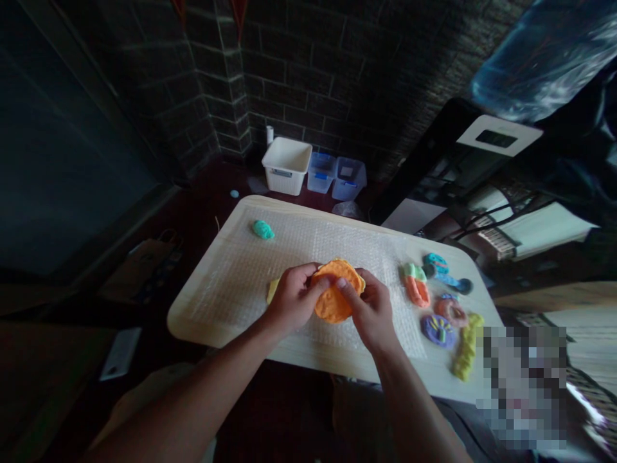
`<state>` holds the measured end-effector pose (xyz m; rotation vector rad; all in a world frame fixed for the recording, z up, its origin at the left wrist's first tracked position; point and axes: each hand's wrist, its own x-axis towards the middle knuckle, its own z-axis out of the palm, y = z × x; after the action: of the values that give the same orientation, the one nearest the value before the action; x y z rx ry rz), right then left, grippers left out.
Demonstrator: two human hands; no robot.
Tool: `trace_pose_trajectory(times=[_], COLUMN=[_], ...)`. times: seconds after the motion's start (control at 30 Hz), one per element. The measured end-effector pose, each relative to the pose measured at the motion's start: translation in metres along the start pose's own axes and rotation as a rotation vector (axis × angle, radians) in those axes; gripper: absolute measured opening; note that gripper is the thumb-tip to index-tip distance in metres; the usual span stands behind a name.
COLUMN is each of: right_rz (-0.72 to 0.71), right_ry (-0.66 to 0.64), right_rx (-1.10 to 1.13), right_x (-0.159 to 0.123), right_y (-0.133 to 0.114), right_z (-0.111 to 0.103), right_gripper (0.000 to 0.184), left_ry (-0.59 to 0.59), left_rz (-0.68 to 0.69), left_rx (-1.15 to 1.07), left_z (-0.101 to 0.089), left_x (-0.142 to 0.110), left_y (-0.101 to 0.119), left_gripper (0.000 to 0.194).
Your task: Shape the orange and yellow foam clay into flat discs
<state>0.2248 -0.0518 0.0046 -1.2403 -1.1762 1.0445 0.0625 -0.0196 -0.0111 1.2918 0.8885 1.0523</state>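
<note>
Above the middle of the table, both hands grip a flat, round orange disc [332,303] that looks like modelling clay, with a yellowish rim along its upper edge. My left hand [296,292] holds its left side, thumb pressed on the face and fingers curled behind. On the other side, my right hand [373,305] does the same, its thumb near the disc's centre. A yellow piece [272,290] lies on the bubble wrap, partly hidden by my left hand. Farther back sits a teal lump [263,229], apart from both hands.
Bubble wrap [226,276] covers much of the pale wooden table [193,321]. Several coloured clay shapes lie at the right, including a purple round [438,330] and a yellow-green strip [467,347]. Behind the table stand a white basket [287,167] and two clear bins. A blurred-out patch [525,386] is at lower right.
</note>
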Motion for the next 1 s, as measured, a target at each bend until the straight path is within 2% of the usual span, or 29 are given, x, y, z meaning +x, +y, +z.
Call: trace_pose_trajectory(times=[0.17, 0.27, 0.47, 0.57, 0.67, 0.8, 0.9, 1.0], right_rz=[0.009, 0.019, 0.016, 0.017, -0.006, -0.023, -0.036, -0.026], right_ry=[0.047, 0.032, 0.056, 0.065, 0.096, 0.101, 0.063, 0.041], right_rx=[-0.033, -0.015, -0.019, 0.037, 0.003, -0.066, 0.018, 0.057], right_x=[-0.0021, -0.0033, -0.0018, -0.0008, -0.0010, -0.0011, -0.0002, 0.0007], right_y=[-0.0001, -0.0008, -0.0004, 0.0005, 0.0007, 0.0001, 0.0004, 0.0008], right_z=[0.0006, 0.0006, -0.0017, -0.0037, -0.0062, -0.0080, -0.0065, -0.0043], right_gripper=[0.044, 0.043, 0.042, 0.039, 0.043, 0.049, 0.036, 0.033], left_ry=[0.019, 0.043, -0.022, 0.014, 0.071, 0.044, 0.060, 0.088], left_rz=[0.130, 0.149, 0.090, 0.084, 0.068, 0.061, 0.073, 0.070], left_rx=[0.226, 0.286, 0.129, 0.154, 0.147, 0.059, 0.154, 0.240], left_z=[0.0004, -0.0012, -0.0034, -0.0044, -0.0055, -0.0060, -0.0065, -0.0073], left_x=[-0.0049, -0.0035, -0.0017, -0.0011, 0.0000, 0.0007, 0.0007, 0.0008], left_y=[0.0075, 0.0088, 0.0085, 0.0071, 0.0056, 0.0058, 0.0064, 0.0061], left_gripper=[0.036, 0.044, 0.041, 0.042, 0.044, 0.037, 0.039, 0.043])
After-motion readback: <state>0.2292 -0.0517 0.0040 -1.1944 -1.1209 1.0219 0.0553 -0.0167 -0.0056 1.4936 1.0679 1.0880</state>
